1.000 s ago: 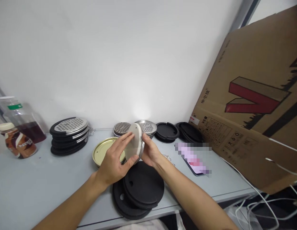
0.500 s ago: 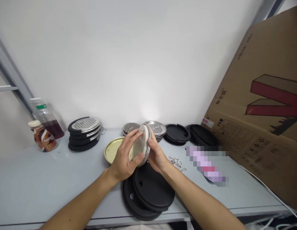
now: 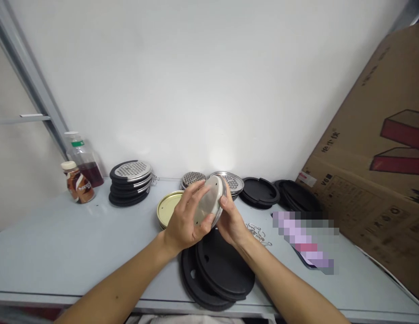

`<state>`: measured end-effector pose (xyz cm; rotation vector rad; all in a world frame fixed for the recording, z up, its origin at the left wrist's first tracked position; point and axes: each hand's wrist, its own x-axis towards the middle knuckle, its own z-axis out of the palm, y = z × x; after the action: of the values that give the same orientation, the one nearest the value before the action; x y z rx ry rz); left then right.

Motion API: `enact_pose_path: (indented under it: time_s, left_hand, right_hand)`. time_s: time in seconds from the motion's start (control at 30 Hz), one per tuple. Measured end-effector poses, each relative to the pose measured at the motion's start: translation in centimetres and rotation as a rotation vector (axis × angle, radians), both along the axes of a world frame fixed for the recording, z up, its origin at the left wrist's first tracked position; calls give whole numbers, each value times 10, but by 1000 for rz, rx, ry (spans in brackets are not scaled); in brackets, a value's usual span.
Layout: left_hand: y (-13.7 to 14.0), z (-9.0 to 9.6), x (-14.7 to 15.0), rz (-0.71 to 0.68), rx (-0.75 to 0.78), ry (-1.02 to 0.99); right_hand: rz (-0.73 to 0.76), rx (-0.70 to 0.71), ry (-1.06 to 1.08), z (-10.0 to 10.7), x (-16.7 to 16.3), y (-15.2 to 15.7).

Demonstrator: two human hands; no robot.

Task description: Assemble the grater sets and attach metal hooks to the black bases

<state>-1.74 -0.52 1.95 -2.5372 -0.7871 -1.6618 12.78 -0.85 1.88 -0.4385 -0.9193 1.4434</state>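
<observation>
A round whitish lid (image 3: 209, 203) with small holes near its edge is held up on edge, a metallic ring along its right side. My right hand (image 3: 230, 216) grips that rim, thumb on the edge and fingers behind. My left hand (image 3: 189, 216) is closed on the lid from the left, its thumb at the lower edge and fingertips by the upper face. Below the hands lie overlapping black round covers (image 3: 226, 270) with small holes. Gold-coloured round lids (image 3: 167, 208) sit just left, partly hidden by my left hand. Small metal clips (image 3: 258, 233) lie right of my right wrist.
Black-rimmed perforated discs (image 3: 131, 182) are stacked at the left, near two bottles (image 3: 81, 186). Behind the hands are perforated metal discs (image 3: 234, 182) and, farther right, black round covers (image 3: 260, 191). A blurred purple item (image 3: 300, 240) lies before a large cardboard box (image 3: 368, 180).
The lid has turned so that more of its whitish face shows. My left fingers have lifted and bent a little. The whole view has swung slightly left.
</observation>
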Motion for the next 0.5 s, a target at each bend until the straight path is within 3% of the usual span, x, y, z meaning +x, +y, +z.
enact_pose_path:
  time_s: [0.17, 0.37, 0.5]
  left_hand:
    - [3, -1, 0, -49, -9, -24]
    - [18, 3, -19, -212, -304, -202]
    - [24, 3, -24, -163, -295, -242]
  right_hand:
    - [-32, 23, 34, 2, 1, 1]
    - [190, -198, 169, 12, 17, 15]
    - [125, -194, 249, 17, 32, 23]
